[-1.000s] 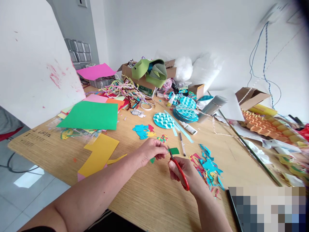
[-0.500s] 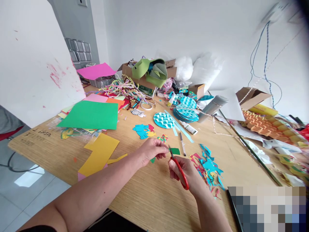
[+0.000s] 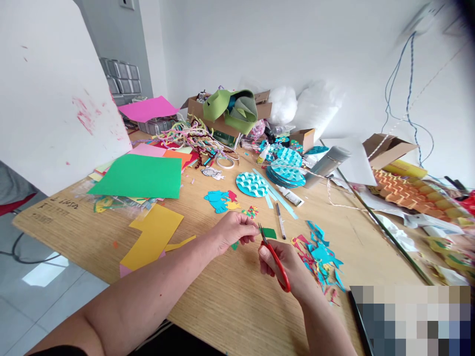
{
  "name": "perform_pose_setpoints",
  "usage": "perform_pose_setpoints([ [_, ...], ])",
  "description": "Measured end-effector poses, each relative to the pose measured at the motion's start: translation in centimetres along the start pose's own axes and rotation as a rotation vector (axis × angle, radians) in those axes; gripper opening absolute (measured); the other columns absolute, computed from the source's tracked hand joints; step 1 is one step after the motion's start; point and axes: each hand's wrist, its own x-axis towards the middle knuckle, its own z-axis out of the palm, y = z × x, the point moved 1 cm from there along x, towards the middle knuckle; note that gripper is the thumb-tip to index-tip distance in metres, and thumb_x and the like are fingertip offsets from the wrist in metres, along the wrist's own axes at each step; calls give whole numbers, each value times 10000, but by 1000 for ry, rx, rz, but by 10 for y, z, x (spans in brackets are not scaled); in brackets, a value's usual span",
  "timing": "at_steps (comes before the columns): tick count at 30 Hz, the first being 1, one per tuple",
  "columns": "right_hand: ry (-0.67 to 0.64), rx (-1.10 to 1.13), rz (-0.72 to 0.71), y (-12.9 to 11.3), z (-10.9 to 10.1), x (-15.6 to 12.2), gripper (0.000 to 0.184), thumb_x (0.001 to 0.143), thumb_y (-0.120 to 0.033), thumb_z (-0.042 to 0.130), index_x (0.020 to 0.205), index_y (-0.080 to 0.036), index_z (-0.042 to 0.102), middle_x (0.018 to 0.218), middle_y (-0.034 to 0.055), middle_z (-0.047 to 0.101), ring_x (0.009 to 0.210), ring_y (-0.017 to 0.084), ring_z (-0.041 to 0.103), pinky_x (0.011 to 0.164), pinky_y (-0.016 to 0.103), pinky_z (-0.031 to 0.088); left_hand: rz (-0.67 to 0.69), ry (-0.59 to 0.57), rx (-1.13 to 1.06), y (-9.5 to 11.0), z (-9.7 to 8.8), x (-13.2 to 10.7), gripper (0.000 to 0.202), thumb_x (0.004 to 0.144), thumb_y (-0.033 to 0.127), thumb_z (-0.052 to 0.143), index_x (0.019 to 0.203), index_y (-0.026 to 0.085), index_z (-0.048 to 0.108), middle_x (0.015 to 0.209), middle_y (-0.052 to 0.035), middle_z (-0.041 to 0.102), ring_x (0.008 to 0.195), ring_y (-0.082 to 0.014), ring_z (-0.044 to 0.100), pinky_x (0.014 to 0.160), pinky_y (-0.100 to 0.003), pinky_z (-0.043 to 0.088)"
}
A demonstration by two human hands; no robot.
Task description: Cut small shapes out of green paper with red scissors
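In the head view, my right hand (image 3: 280, 264) grips a pair of red-handled scissors (image 3: 279, 267), their narrow blades pointing up and away from me. My left hand (image 3: 237, 230) has its fingertips pinched at the blade tips, seemingly on a small green paper piece (image 3: 268, 233) whose far part shows just right of the blades. The held edge is hidden by fingers. Another bit of green paper (image 3: 235, 245) shows below my left hand. Just beyond lie blue fish cut-outs (image 3: 217, 201), a yellow cut-out (image 3: 232, 205) and a multicoloured patterned cut-out (image 3: 252, 212).
Paper scraps (image 3: 322, 252) lie right of my right hand, near a pen (image 3: 281, 221) and a glue bottle (image 3: 291, 196). Yellow sheets (image 3: 152, 237) and a green sheet (image 3: 141, 177) lie left. Blue paper discs (image 3: 285, 173), a grey cylinder (image 3: 328, 165) and boxes stand behind.
Almost nothing differs. The green paper piece by the blades has shifted very slightly, while both hands and the scissors stay in about the same place.
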Motion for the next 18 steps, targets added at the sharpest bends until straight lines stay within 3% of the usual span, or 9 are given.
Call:
perform_pose_setpoints([
  [18, 25, 29, 50, -3, 1, -1, 458, 777, -582, 580, 575, -180, 494, 482, 9, 559, 422, 103, 427, 440, 229, 296, 18, 10, -35, 0, 1, 0, 195, 576, 290, 682, 667, 134, 610, 519, 20, 563, 480, -69, 478, 496, -212, 338],
])
